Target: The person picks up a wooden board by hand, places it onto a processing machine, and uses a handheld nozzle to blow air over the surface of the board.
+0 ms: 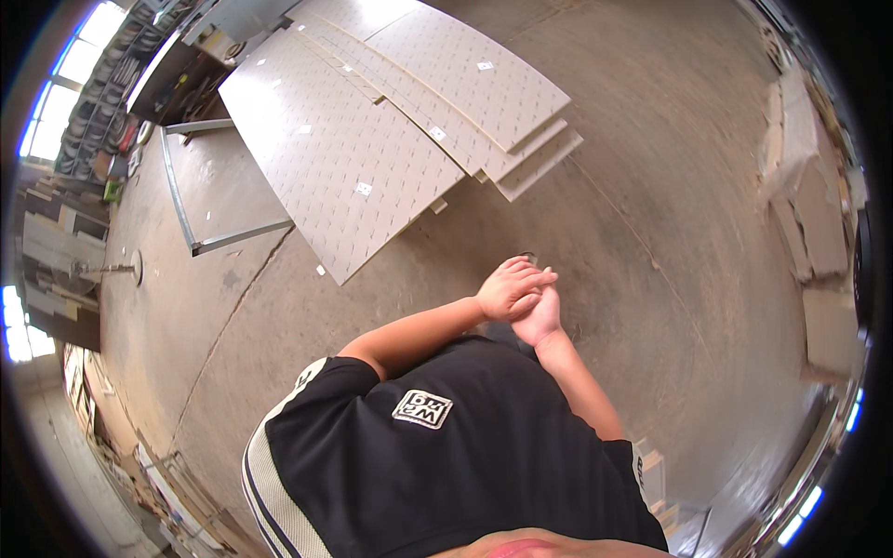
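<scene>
My left hand (509, 287) lies across my right hand (539, 319) in front of my body, its fingers closed over it. Most of my right hand's fingers are hidden beneath the left, so their shape cannot be made out. No tool shows in either hand. A small dark thing (529, 254) peeks out just beyond the fingers, too little of it visible to name. Past my hands, at the upper left, several large flat panels (344, 158) lie stacked and overlapping, their pale film covered in small print, with white labels stuck on.
A grey metal frame (177, 191) extends left of the panels above the concrete floor (642, 307). Shelving with many rolls (98, 121) stands at the far left. A metal stand (138, 267) is nearer. Wrapped board stacks (805, 186) line the right.
</scene>
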The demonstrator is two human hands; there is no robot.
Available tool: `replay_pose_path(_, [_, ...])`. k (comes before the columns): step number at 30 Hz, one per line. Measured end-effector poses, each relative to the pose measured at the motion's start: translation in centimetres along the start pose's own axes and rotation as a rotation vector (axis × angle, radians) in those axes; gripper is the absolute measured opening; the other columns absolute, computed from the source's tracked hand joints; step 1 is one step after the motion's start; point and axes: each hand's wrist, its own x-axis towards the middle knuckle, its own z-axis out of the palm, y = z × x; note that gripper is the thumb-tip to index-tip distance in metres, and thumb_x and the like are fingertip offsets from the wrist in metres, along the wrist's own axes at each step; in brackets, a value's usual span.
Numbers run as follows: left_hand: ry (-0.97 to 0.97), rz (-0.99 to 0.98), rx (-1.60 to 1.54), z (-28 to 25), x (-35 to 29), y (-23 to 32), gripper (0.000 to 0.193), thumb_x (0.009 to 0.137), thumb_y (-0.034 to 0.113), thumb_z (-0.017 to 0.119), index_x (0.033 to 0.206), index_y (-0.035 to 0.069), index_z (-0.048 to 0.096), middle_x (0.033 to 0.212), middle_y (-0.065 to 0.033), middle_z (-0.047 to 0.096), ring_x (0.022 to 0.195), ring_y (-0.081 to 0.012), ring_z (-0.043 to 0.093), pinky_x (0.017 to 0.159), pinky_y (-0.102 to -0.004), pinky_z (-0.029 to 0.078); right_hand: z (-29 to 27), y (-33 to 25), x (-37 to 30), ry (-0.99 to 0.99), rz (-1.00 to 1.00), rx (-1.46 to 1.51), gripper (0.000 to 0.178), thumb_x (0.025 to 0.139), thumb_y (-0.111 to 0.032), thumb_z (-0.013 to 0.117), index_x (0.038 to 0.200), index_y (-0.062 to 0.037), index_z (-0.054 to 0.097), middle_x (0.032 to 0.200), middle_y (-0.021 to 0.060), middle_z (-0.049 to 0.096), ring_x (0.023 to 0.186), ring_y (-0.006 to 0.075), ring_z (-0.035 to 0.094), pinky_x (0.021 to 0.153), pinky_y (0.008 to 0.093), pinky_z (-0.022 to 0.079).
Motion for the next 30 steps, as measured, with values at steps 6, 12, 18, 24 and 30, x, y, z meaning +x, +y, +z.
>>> replay_pose_path(6, [0.074, -1.178, 0.096, -2.9, -0.9, -15.8, 0.040, 0.096, 0.038, 0.059, 0.122, 0.009, 0.071, 0.119, -0.0147, 0.073, 0.113, -0.0311, 0.069, 0.097, -0.0419, 0.053, 2.9, -9.1, 9.0, -0.193, 0.316, -0.169, 0.079, 0.103, -0.067, 0.036, 0.148, -0.0036, 0.049, 0.151, 0.0182, 0.053, 0.135, 0.0339, 0.055, 0.111, 0.0511, 0.043])
replay_pose_path(12, [0.449, -1.378, -0.457, -7.4, 0.4, -26.4, 0.031, 0.100, 0.022, 0.061, 0.121, 0.000, 0.066, 0.097, -0.0081, 0.074, 0.081, -0.0142, 0.070, 0.071, -0.0307, 0.055, 2.8, -18.6, 17.1, 0.098, 0.230, -0.537, 0.048, 0.108, -0.045, 0.046, 0.133, -0.0061, 0.060, 0.125, 0.0090, 0.071, 0.107, 0.0183, 0.069, 0.092, 0.0352, 0.054])
replay_pose_path(18, [0.636, -1.501, -0.755, -9.2, 4.1, -42.8, 0.041, 0.099, 0.019, 0.061, 0.134, -0.003, 0.058, 0.105, -0.0088, 0.071, 0.079, -0.0132, 0.066, 0.067, -0.0270, 0.053, -3.7, -20.6, 19.8, 0.551, 0.241, -0.758, 0.040, 0.107, -0.037, 0.053, 0.131, -0.0075, 0.062, 0.116, 0.0064, 0.074, 0.097, 0.0142, 0.071, 0.082, 0.0301, 0.056])
replay_pose_path(24, [0.855, -1.796, -0.226, -6.9, 6.9, -58.7, 0.061, 0.090, 0.020, 0.071, 0.143, -0.006, 0.052, 0.124, -0.0200, 0.067, 0.115, -0.0292, 0.065, 0.094, -0.0392, 0.053, -7.2, -19.1, 18.8, 0.881, 0.381, -0.937, 0.033, 0.104, -0.034, 0.058, 0.126, -0.0104, 0.064, 0.111, 0.0047, 0.074, 0.090, 0.0144, 0.070, 0.075, 0.0308, 0.054])
replay_pose_path(30, [0.914, -2.073, -0.074, -6.9, 10.9, -62.3, 0.065, 0.082, 0.035, 0.078, 0.134, 0.003, 0.056, 0.140, -0.0192, 0.055, 0.134, -0.0364, 0.049, 0.112, -0.0488, 0.042, -3.4, -16.7, 23.1, 0.957, 0.447, -0.940, 0.035, 0.103, -0.033, 0.060, 0.128, -0.0076, 0.062, 0.114, 0.0085, 0.073, 0.092, 0.0162, 0.070, 0.077, 0.0306, 0.054])
